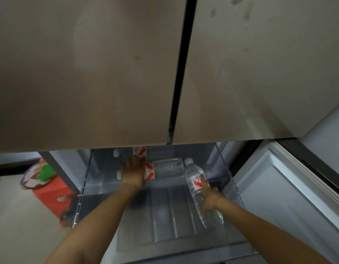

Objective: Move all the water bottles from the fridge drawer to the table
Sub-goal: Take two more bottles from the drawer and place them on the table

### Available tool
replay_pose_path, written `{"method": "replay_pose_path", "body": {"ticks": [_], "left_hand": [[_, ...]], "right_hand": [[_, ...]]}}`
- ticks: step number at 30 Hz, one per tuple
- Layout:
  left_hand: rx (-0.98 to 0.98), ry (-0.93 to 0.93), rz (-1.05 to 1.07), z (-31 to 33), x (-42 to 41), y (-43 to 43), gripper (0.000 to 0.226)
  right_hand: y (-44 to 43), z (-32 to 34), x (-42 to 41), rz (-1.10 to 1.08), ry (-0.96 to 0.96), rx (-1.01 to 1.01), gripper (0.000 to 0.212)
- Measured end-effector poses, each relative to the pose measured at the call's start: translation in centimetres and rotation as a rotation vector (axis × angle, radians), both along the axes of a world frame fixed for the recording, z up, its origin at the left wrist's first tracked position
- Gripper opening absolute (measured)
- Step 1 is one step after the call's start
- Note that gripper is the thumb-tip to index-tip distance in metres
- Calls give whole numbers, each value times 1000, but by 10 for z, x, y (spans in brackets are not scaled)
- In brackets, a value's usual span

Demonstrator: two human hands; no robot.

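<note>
right hand (208, 199) grips the clear, red-labelled tilted bottle (195, 180); left hand (133, 172) clasps the lying bottle (164, 167).

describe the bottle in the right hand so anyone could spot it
Below the fridge doors, a clear drawer stands open. At its right side the right hand grips a water bottle. Unlike the crosswise bottle under the left hand, its cap points away.

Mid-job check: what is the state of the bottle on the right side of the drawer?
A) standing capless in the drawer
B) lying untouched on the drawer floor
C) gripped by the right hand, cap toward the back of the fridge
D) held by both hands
C: the right hand grips the right bottle, its white cap pointing to the back of the drawer; the left hand holds the lying bottle.
</note>
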State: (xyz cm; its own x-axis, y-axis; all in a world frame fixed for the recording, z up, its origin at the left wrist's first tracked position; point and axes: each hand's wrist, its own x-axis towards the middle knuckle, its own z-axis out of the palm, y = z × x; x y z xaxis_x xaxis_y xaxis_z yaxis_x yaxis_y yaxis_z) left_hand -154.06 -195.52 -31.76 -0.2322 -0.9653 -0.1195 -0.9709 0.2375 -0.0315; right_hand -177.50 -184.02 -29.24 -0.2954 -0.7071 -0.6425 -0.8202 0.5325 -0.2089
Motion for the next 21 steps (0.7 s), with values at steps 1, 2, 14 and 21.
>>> {"method": "replay_pose_path", "body": {"ticks": [1,2,14,21], "left_hand": [[23,23,0,-1,2,4,77],[60,52,9,0,4,8,78],[143,1,21,65,49,70,79],[-84,-447,-296,139,45,96,61]], "right_hand": [[-1,0,1,-4,0,-6,110],[-4,1,3,-4,6,-41,115],[-38,6,16,-82,-1,-274,111],[-7,32,33,162,-200,-550,116]]}}
